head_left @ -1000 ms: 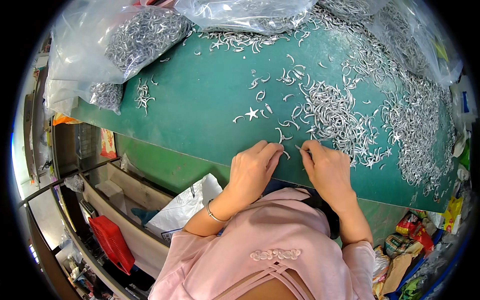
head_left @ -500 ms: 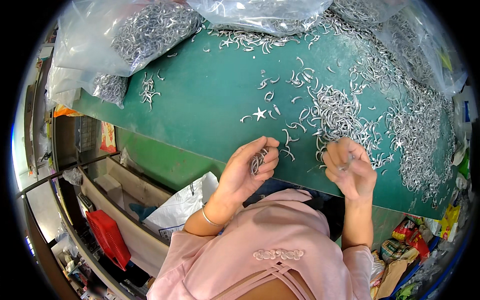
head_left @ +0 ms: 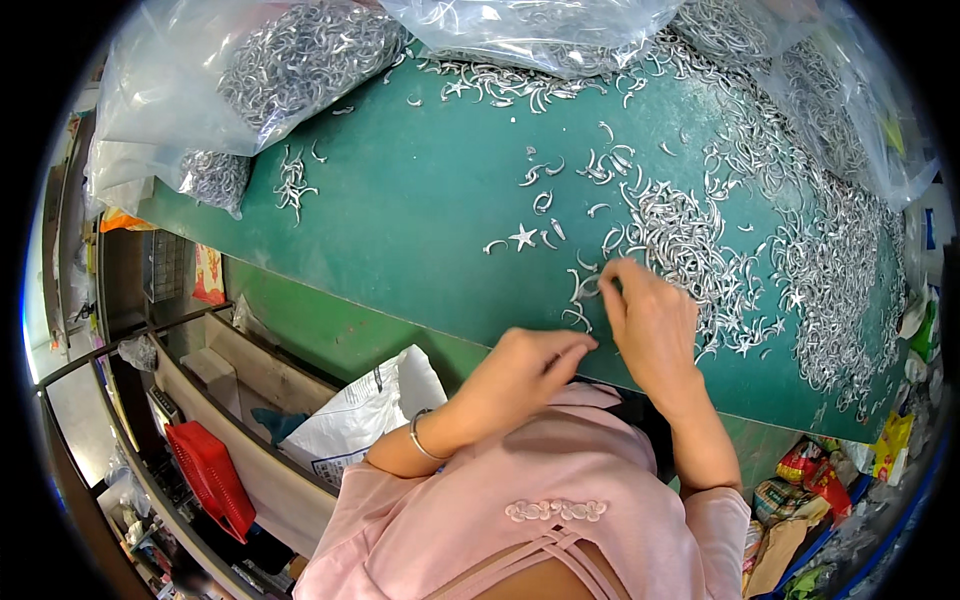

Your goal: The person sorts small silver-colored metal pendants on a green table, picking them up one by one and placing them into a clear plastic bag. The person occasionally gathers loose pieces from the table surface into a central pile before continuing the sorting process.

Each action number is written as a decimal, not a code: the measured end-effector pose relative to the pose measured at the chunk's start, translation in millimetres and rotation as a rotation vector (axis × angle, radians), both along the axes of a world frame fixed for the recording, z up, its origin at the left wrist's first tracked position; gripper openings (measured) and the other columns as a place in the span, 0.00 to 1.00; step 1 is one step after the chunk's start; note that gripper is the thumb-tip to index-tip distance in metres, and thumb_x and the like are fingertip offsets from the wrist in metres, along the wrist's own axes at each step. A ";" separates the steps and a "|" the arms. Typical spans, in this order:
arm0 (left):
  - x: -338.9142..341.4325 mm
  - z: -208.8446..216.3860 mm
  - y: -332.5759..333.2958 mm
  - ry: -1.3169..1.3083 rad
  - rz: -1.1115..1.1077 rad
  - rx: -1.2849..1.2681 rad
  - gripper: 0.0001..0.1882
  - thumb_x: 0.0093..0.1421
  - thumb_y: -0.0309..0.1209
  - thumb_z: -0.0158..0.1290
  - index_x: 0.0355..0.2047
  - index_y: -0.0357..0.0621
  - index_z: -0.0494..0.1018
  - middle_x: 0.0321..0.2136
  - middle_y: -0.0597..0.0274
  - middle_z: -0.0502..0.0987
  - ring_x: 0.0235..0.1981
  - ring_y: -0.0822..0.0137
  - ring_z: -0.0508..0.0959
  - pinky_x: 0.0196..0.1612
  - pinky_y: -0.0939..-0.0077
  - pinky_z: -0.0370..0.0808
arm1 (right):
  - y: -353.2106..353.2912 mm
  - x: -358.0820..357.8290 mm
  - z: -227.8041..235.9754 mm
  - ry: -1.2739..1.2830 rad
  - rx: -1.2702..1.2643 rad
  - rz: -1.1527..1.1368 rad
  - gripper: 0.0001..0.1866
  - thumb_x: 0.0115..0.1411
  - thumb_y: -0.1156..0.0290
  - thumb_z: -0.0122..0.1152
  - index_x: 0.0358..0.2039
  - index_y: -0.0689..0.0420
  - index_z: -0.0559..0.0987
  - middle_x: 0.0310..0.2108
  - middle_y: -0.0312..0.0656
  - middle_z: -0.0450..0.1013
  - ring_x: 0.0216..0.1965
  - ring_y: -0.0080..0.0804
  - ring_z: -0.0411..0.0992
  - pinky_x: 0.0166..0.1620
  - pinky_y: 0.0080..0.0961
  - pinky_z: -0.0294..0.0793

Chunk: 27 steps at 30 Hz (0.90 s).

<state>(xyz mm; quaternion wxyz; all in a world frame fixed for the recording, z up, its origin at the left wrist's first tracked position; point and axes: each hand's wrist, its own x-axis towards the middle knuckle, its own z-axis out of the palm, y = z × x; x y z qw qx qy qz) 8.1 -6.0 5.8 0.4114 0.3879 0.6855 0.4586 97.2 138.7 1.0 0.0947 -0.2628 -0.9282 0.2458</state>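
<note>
My left hand [head_left: 545,362] is closed, knuckles up, just over the near edge of the green table [head_left: 400,220]. The curved metal pieces seen in its palm earlier are now hidden by the fingers. My right hand [head_left: 650,318] reaches over the table with thumb and forefinger bent together, beside a few loose curved silver metal pieces [head_left: 577,285]. Whatever is between those fingertips is too small to make out. Behind and right of that hand lies a heap of such pieces [head_left: 670,235]. A silver star-shaped piece [head_left: 523,237] lies to the left of the heap.
Clear plastic bags of metal pieces [head_left: 310,65] stand along the far edge. A larger spread of pieces [head_left: 840,290] covers the table's right side. A small cluster [head_left: 293,185] lies at left. Below are a white sack [head_left: 370,410] and a red basket [head_left: 210,480].
My left hand has turned palm down and moved right and slightly nearer me. My right hand has turned over and reached left, toward the loose pieces at the heap's left side.
</note>
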 end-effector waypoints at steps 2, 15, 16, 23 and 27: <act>3.4 -5.8 -1.1 0.201 -0.055 -0.028 0.07 0.58 0.25 0.50 0.34 0.35 0.75 0.28 0.46 0.77 0.26 0.47 0.76 0.30 0.61 0.73 | -2.0 4.6 5.9 -0.058 -0.143 0.079 0.06 0.54 0.71 0.60 0.32 0.55 0.74 0.21 0.45 0.74 0.21 0.46 0.73 0.24 0.38 0.70; -27.3 -1.2 1.3 0.308 0.265 -0.072 0.06 0.58 0.26 0.52 0.33 0.36 0.75 0.25 0.49 0.76 0.23 0.47 0.75 0.26 0.62 0.71 | 0.9 4.0 15.4 -0.172 0.085 0.129 0.16 0.55 0.68 0.60 0.44 0.55 0.71 0.21 0.43 0.72 0.20 0.41 0.75 0.20 0.34 0.71; -26.0 0.9 0.7 0.295 0.227 -0.077 0.05 0.58 0.25 0.52 0.34 0.36 0.75 0.25 0.49 0.76 0.22 0.50 0.75 0.26 0.66 0.71 | -0.4 5.4 19.7 -0.148 0.027 0.198 0.17 0.55 0.68 0.60 0.45 0.55 0.71 0.21 0.43 0.72 0.21 0.41 0.75 0.21 0.34 0.71; -11.7 -0.9 1.9 0.369 -0.039 -0.056 0.07 0.56 0.27 0.55 0.35 0.39 0.76 0.30 0.52 0.79 0.24 0.52 0.78 0.27 0.65 0.74 | 21.6 -2.3 15.9 -0.015 0.038 -0.039 0.12 0.56 0.68 0.60 0.40 0.56 0.76 0.25 0.46 0.76 0.21 0.43 0.74 0.22 0.35 0.71; -13.6 -2.0 4.4 0.459 0.057 -0.091 0.07 0.56 0.26 0.55 0.35 0.39 0.76 0.29 0.52 0.79 0.23 0.53 0.77 0.26 0.67 0.73 | 7.2 3.4 16.6 -0.177 0.023 0.076 0.13 0.55 0.67 0.61 0.40 0.57 0.76 0.23 0.45 0.75 0.20 0.43 0.74 0.22 0.35 0.71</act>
